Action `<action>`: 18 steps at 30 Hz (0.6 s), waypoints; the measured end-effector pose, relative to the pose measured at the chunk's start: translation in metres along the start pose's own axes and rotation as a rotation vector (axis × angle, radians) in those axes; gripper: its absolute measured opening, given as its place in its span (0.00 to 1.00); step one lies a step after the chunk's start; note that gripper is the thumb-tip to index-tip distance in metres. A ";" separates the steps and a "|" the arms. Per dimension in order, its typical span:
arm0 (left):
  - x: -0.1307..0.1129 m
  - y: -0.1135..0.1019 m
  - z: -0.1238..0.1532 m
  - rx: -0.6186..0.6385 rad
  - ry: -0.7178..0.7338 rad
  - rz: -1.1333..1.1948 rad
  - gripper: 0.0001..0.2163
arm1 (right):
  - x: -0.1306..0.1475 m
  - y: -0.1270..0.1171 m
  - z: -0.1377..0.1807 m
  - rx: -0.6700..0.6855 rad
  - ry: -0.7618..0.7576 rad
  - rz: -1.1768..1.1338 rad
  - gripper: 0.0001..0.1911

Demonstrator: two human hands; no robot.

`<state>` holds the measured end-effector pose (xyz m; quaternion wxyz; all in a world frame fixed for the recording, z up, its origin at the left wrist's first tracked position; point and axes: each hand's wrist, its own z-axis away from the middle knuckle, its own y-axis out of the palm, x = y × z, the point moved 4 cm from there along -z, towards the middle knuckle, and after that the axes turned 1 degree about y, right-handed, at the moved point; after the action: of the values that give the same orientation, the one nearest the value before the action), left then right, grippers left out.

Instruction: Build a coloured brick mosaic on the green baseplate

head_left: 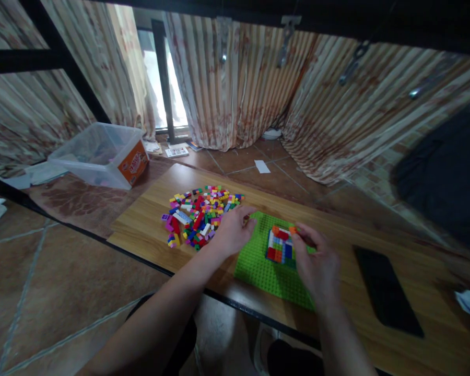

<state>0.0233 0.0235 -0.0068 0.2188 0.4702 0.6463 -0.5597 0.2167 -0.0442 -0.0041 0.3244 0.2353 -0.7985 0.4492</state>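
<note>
The right hand [319,261] hides the green baseplate's [258,271] right part and some of the brick build [280,245] on it, pinching an orange brick [293,230] at the build's far corner. At the baseplate's left edge, the left hand [234,231], thumb and fingers narrowly parted, partly covers the brick pile [201,214] on the counter [141,219]. Farther left of the baseplate, a clear bin's [96,171] contents [105,151] look too blurred to name.
</note>
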 end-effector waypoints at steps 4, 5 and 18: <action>-0.009 0.020 -0.002 0.042 0.052 -0.014 0.13 | -0.024 -0.020 -0.005 -0.053 0.122 0.003 0.20; -0.010 0.025 -0.003 0.055 0.058 -0.015 0.13 | -0.026 -0.022 -0.005 -0.052 0.138 -0.001 0.20; -0.013 0.078 -0.019 0.197 0.003 0.124 0.11 | -0.036 -0.030 -0.008 -0.078 0.209 -0.163 0.19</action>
<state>0.1003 0.0314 -0.0314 0.2048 0.5294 0.5581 -0.6052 0.2638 -0.0492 -0.0101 0.4502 0.2383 -0.7555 0.4121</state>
